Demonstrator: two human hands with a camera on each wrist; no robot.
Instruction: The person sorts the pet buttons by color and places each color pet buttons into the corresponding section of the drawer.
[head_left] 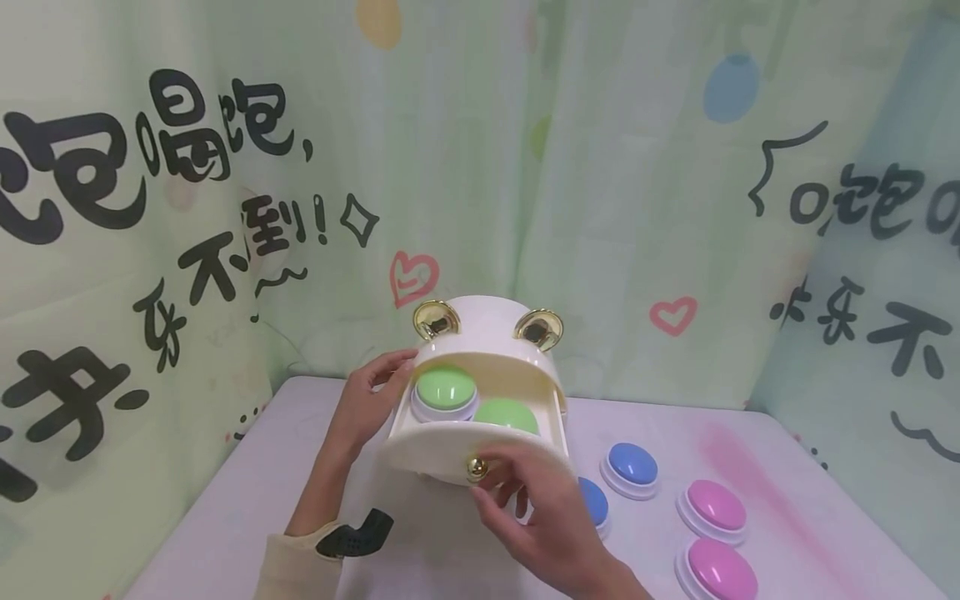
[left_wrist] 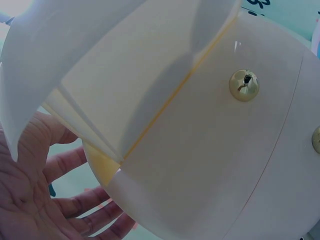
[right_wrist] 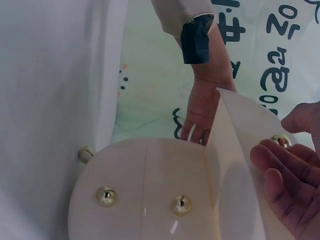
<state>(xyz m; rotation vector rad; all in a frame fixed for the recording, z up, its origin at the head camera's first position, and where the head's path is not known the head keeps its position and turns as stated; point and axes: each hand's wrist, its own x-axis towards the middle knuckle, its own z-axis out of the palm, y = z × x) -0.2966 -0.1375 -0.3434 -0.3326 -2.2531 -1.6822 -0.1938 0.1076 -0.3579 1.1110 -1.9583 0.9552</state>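
A white box with gold animal-like ears and several drawers, the small drawer cabinet (head_left: 491,321), stands near the back of the table. Its top drawer (head_left: 427,446) is pulled out toward me, and inside lie two round green-domed buttons, one green button (head_left: 446,389) at the left and another green button (head_left: 506,412) beside it, partly hidden by the drawer front. My right hand (head_left: 543,508) pinches the gold knob (head_left: 477,468) between thumb and index finger. My left hand (head_left: 371,396) rests against the cabinet's left side, fingers extended, as the left wrist view shows.
To the right on the table are two blue buttons (head_left: 632,463), the nearer partly behind my right hand, and two pink buttons (head_left: 716,505). Lower drawers with a gold knob (left_wrist: 244,85) show below the pulled-out one. Printed curtains (head_left: 600,208) surround the table.
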